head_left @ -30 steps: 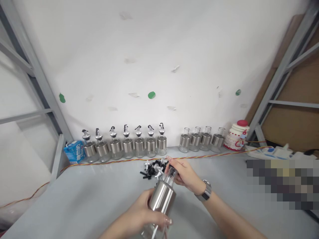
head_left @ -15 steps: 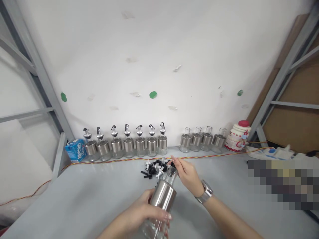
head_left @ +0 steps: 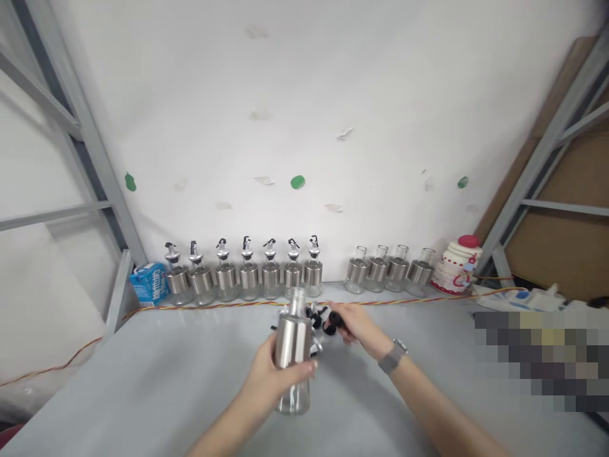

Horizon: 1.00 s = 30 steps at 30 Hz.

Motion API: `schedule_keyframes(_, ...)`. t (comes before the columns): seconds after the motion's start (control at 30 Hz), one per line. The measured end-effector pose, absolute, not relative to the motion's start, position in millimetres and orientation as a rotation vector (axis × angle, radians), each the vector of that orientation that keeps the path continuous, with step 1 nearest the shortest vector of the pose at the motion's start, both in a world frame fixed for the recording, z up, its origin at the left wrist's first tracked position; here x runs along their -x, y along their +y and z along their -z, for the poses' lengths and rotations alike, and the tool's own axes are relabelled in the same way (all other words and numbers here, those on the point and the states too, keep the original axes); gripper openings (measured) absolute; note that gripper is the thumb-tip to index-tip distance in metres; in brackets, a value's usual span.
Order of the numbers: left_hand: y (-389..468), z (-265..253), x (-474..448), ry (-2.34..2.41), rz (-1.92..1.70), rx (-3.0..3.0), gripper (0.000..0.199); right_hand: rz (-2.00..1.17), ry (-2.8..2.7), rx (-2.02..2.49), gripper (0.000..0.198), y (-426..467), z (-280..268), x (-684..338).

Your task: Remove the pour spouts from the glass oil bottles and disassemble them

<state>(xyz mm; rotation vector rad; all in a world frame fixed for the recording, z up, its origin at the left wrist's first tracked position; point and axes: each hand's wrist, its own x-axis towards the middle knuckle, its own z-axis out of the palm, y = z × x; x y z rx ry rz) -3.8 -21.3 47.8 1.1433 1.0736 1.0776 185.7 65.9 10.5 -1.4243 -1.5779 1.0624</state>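
At the left end of the tabletop (head_left: 190, 381) stands a blue carton (head_left: 151, 284), followed by seven spouted bottles (head_left: 248, 276) in a row. Nearer the wearer, the left hand (head_left: 266, 373) holds a steel-banded bottle (head_left: 294, 348) before the right part of that row. The bottle's long axis is close to upright, leaning slightly right, its open mouth pointing up and away from the wearer. The left grip is closed about the band's lower part, thumb across the front; the neck projects above it and the glass base below. Whether the base touches the tabletop cannot be told. Compared with half a second earlier, the bottle is straighter and its base fully visible; the right fingers, then beside its mouth, are now apart from it. To the right lie loose spouts (head_left: 316, 347), partly hidden by the bottle. The right hand (head_left: 360, 327) is beside them, its grip pinching a black piece (head_left: 335, 318). Beyond it stand four open bottles (head_left: 378, 270) and, last, a red-topped jar (head_left: 454, 266).
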Motion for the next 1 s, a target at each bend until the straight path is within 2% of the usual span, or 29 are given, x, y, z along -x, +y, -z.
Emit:
schedule_keyframes(0.1,-8.9,-43.6,10.2,1.321,-1.212,-0.998,0.047,-0.864,-1.730,1.550,0.041,61.9,1.0,-175.7)
schedule_keyframes(0.2,-0.7,-36.4,18.2,1.362,-1.259,-0.846,0.045,-0.633,-1.823,1.631,0.035,56.4,4.2,-169.2)
schedule_keyframes(0.43,1.1,-32.3,19.4,1.398,-1.272,-0.941,0.047,-0.195,-1.817,1.648,0.037,45.4,-14.8,-170.5)
schedule_keyframes(0.5,-0.2,-31.0,17.0,1.438,-1.269,-1.105,0.047,-0.306,-1.801,1.522,0.037,42.8,-20.7,-168.8)
schedule_keyframes(0.6,-4.2,-23.8,14.1,1.439,-1.258,-1.474,0.044,-0.784,-1.829,1.214,0.037,35.9,-27.8,-162.0)
schedule_keyframes(0.77,-9.0,-4.2,14.7,1.633,-1.087,-1.983,0.061,-1.097,-1.840,0.938,0.062,14.2,-29.0,-142.4)
schedule_keyframes(0.87,-8.3,1.5,15.4,1.627,-1.037,-2.019,0.069,-1.130,-1.784,0.930,0.061,1.6,-30.3,-133.3)
schedule_keyframes(1.0,-6.9,-0.4,15.9,1.495,-1.136,-2.096,0.073,-0.932,-1.775,0.927,0.052,-2.7,-48.2,-138.2)
